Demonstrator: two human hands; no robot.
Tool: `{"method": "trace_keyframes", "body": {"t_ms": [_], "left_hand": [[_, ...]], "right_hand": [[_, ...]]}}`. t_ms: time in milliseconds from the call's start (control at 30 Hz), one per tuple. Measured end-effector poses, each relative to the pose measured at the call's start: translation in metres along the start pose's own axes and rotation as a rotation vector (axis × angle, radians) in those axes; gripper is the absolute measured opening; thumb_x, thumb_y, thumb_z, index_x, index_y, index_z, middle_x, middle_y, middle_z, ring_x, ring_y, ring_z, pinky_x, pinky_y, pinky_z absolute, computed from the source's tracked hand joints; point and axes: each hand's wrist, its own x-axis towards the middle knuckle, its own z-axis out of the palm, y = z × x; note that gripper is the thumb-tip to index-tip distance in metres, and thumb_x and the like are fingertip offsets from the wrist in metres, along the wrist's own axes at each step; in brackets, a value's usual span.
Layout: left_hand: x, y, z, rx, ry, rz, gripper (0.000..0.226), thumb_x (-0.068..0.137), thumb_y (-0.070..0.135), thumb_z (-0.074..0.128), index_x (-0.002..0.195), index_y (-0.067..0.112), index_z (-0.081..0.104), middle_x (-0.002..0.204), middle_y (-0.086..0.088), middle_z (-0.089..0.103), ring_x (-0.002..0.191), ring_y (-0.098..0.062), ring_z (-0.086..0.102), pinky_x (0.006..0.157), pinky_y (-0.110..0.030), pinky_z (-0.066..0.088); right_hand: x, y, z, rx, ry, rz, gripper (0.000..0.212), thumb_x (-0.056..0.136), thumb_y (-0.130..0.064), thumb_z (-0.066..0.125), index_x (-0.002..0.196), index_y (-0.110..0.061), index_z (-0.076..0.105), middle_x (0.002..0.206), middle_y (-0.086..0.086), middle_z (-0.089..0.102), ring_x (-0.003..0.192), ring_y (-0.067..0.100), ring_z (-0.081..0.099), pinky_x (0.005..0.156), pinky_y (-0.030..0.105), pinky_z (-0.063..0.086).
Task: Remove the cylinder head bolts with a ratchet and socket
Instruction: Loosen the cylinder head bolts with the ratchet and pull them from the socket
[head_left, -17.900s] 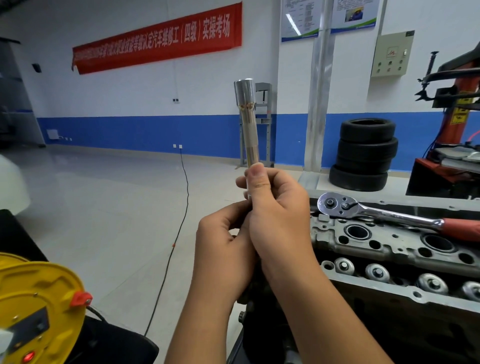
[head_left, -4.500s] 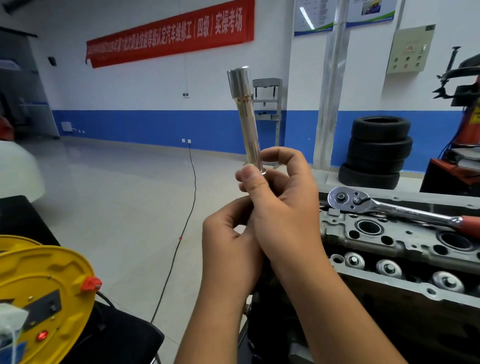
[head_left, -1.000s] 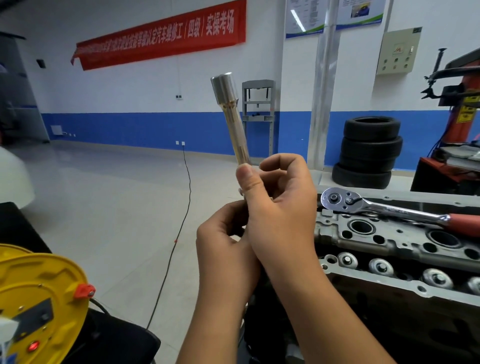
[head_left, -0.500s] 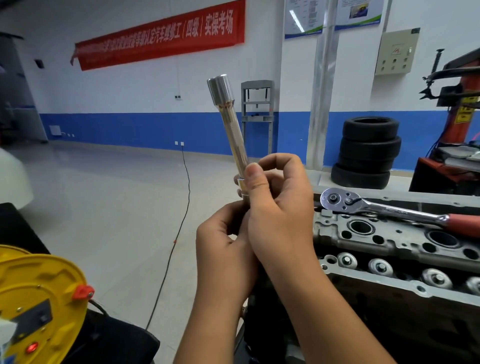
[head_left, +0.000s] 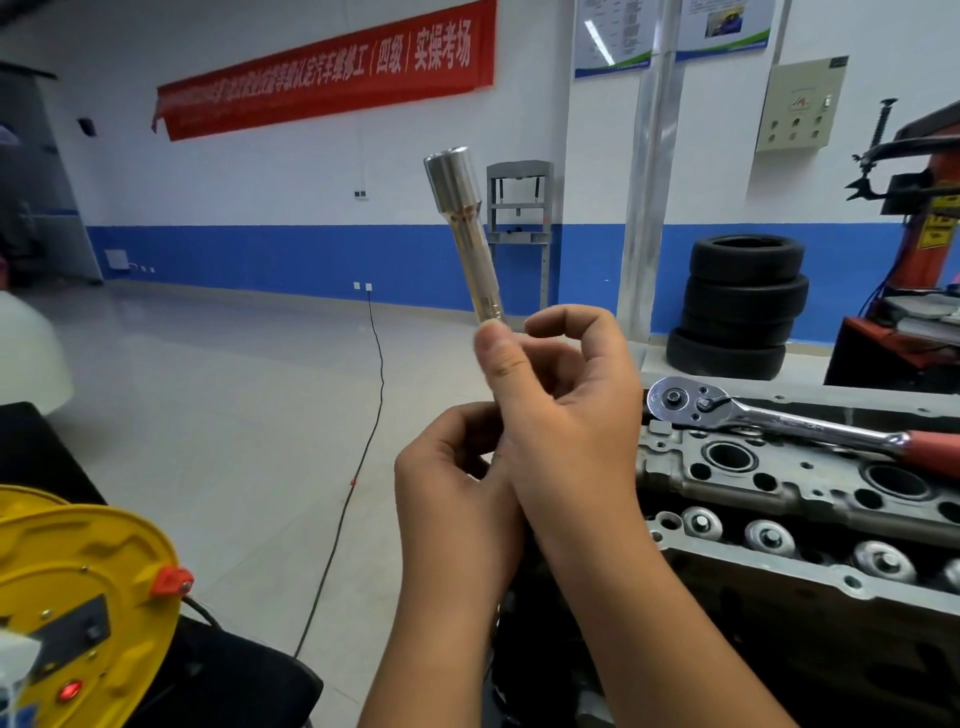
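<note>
Both hands, the left hand (head_left: 457, 499) and right hand (head_left: 566, 410), are clasped on the long chrome socket extension (head_left: 465, 234); fitting it to the red-handled steel ratchet (head_left: 779, 421) is judged next.

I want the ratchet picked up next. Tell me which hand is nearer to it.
Right. The right hand holds the long socket just beside the ratchet head lying on the cylinder head. The left hand sits behind the right, farther from it.
</note>
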Motion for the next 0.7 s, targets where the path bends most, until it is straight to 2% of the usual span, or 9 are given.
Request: {"method": "trace_keyframes", "body": {"t_ms": [67,133,233,300,400,500,600,700], "left_hand": [[-0.0005,0.0004,0.0004,0.010,0.031,-0.003,0.022,0.078,0.019,0.071,0.091,0.036,0.077,0.076,0.004,0.077,0.054,-0.019,0.063,0.044,-0.025,0.040],[-0.0008,0.0012,-0.0007,0.022,-0.006,0.014,0.027,0.087,0.013,0.070,0.093,0.038,0.079,0.075,0.007,0.077,0.053,-0.015,0.062,0.044,-0.022,0.041],[0.0004,0.0024,-0.0024,-0.035,-0.079,-0.024,0.024,0.097,0.011,0.066,0.095,0.029,0.081,0.065,0.005,0.072,0.043,-0.008,0.056,0.041,-0.017,0.039],[0.0011,0.0021,-0.0024,-0.012,-0.054,-0.027,0.024,0.095,0.007,0.067,0.093,0.027,0.080,0.067,0.002,0.073,0.044,-0.009,0.054,0.041,-0.019,0.038],[0.0010,0.0002,-0.0008,-0.004,0.032,-0.025,0.027,0.088,0.003,0.072,0.087,0.030,0.077,0.073,0.001,0.077,0.049,-0.016,0.058,0.040,-0.022,0.038],[-0.0003,0.0030,-0.0011,0.001,0.012,-0.004,0.035,0.090,0.003,0.070,0.090,0.038,0.078,0.076,0.005,0.077,0.052,-0.016,0.061,0.042,-0.021,0.040],[-0.0005,0.0053,-0.0021,-0.054,-0.092,-0.014,0.030,0.097,0.008,0.064,0.095,0.033,0.081,0.069,0.004,0.074,0.045,-0.008,0.058,0.040,-0.016,0.039],[0.0011,0.0032,-0.0017,-0.016,-0.050,-0.020,0.024,0.092,0.006,0.068,0.092,0.026,0.080,0.071,0.001,0.076,0.045,-0.009,0.055,0.041,-0.018,0.038]], "right_hand": [[-0.0014,-0.0003,-0.0008,-0.023,0.025,-0.031,0.028,0.083,-0.032,0.085,0.094,-0.032,0.059,0.088,-0.004,0.071,0.081,0.012,0.071,0.072,0.032,0.059],[-0.0011,0.0003,-0.0008,-0.004,0.022,-0.033,0.026,0.087,-0.026,0.083,0.093,-0.029,0.059,0.084,-0.002,0.070,0.077,0.014,0.070,0.070,0.032,0.059],[0.0010,0.0005,0.0001,-0.003,-0.026,-0.016,0.015,0.098,-0.023,0.070,0.094,-0.026,0.056,0.085,0.003,0.075,0.080,0.020,0.073,0.076,0.040,0.062],[0.0012,0.0007,0.0003,0.011,-0.041,0.007,0.011,0.101,-0.026,0.065,0.095,-0.027,0.056,0.087,0.003,0.077,0.083,0.019,0.074,0.081,0.045,0.061],[-0.0002,0.0005,0.0002,-0.001,-0.011,-0.006,0.021,0.090,-0.035,0.078,0.096,-0.032,0.058,0.090,-0.001,0.073,0.082,0.016,0.071,0.077,0.038,0.061],[-0.0012,-0.0003,-0.0004,-0.005,0.024,-0.039,0.027,0.085,-0.030,0.084,0.092,-0.032,0.059,0.087,-0.001,0.068,0.077,0.016,0.069,0.070,0.033,0.060],[0.0000,0.0001,-0.0001,-0.002,-0.002,-0.044,0.018,0.094,-0.026,0.074,0.092,-0.029,0.057,0.082,0.005,0.071,0.078,0.023,0.072,0.071,0.040,0.062],[0.0009,0.0008,-0.0003,0.019,-0.030,0.006,0.012,0.099,-0.030,0.067,0.095,-0.028,0.056,0.087,0.004,0.076,0.082,0.021,0.074,0.080,0.049,0.062]]}}
